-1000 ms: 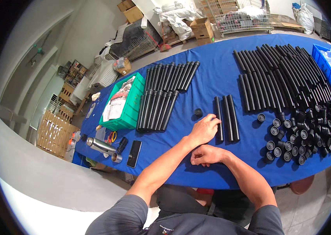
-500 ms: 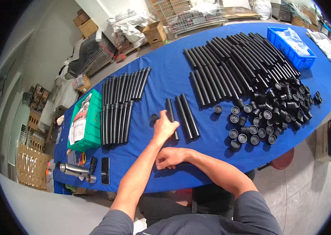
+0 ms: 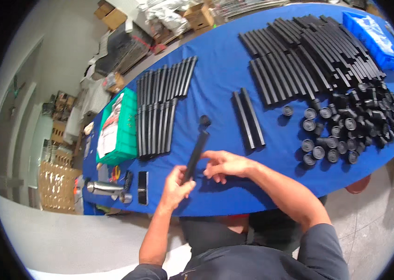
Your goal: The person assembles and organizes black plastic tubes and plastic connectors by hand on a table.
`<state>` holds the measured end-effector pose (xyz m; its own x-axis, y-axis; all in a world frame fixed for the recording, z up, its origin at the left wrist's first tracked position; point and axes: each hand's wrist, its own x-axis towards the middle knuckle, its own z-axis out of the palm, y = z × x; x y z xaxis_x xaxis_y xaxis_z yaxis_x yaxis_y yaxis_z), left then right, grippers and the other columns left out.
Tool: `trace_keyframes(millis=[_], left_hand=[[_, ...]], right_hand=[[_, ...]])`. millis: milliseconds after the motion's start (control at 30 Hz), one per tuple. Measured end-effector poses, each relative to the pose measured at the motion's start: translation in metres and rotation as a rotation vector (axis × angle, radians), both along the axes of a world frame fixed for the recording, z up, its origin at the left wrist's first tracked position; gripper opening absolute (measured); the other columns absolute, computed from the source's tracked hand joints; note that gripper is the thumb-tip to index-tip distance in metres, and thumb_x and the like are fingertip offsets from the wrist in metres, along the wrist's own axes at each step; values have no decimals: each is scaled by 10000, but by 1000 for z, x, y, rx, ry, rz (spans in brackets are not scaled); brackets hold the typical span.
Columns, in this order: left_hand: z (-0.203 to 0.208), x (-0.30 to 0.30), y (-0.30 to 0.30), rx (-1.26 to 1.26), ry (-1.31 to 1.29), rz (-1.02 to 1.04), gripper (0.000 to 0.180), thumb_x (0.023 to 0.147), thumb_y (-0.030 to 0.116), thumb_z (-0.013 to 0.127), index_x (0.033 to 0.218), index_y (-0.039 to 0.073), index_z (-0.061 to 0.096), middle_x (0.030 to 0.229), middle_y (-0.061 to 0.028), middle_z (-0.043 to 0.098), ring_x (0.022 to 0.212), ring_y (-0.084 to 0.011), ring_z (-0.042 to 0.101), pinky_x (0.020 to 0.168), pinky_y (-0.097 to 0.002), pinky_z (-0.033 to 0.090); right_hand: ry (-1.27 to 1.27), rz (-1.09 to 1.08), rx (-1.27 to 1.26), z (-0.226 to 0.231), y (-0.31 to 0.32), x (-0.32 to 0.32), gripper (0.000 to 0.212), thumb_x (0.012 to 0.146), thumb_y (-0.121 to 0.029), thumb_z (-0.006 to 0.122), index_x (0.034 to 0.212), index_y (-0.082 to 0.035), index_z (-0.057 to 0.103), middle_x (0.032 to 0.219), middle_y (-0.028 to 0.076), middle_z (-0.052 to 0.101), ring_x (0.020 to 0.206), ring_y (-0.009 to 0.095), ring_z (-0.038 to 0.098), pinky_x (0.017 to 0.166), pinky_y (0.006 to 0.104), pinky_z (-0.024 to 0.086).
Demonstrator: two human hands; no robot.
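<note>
Above the near part of the blue-covered desk (image 3: 218,79), holding a black tube (image 3: 196,152) aslant in the left hand (image 3: 173,189), pointing the far end away and slightly right, toward a small black cap (image 3: 205,121) lying just beyond. Pinching the lower part in the left grip, thumb against fingers, probably leaving the upper length bare and easy to steer. Holding the right hand (image 3: 227,165) close beside the tube, spreading that grip loosely around nothing visible, perhaps for lending support; leaving any contact unclear through the blur. Farther right, showing two more tubes (image 3: 243,120) lying side by side, likely within handy reach and apart from the bulk. To the left, showing thick-ended tubes (image 3: 162,128) lying in two close rows, presumably for preventing rolling. Just left of these, showing a green crate (image 3: 128,142) holding paper (image 3: 109,136). Near the front left edge, grouping a metal flask (image 3: 103,187) and a dark phone (image 3: 143,186), seemingly out of the way. To the far right, showing plain tubes (image 3: 264,79) lying in overlapping rows beyond a heap of round black caps (image 3: 350,124), apparently separating by kind; beside those rows, resting a blue bin (image 3: 386,58).
</note>
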<state>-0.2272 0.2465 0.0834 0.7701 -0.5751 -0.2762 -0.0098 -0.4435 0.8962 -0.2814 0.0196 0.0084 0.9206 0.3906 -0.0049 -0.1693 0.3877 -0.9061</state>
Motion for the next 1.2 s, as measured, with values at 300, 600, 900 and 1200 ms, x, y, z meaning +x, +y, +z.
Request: trace_keyframes(millis=[300,600,900,1200], left_hand=[[-28,-27,82,37,264,-111,385,749,179,861,985,63,581,858,-10,602,801,-97,567,741,-274,466],[-31,-39,81,-41,486,-114,490,714,254,877,1053,-23,658,918,-92,663,812,-173,638,752,-305,496],[-30,-41,92,4,526,-181,604,757,335,839,1147,-86,652,935,-118,682,868,-219,663,812,-349,515],[-43,-49,93,-161,619,-229,551,849,319,757,1230,-51,610,886,-153,677,825,-256,672,761,-394,548]], right_hand=[[-181,508,190,4,0,-4,532,954,-171,629,1450,-64,470,1087,98,698,849,139,655,750,289,561],[-161,553,128,4,0,-6,433,944,-151,658,1356,-43,576,1066,120,715,885,158,677,798,291,554],[-159,561,74,4,2,-6,410,929,-190,691,1293,-15,624,1054,109,714,875,157,677,781,289,551],[-162,497,98,-5,4,-4,375,865,-309,759,1120,-37,719,889,54,706,761,127,642,691,263,533]])
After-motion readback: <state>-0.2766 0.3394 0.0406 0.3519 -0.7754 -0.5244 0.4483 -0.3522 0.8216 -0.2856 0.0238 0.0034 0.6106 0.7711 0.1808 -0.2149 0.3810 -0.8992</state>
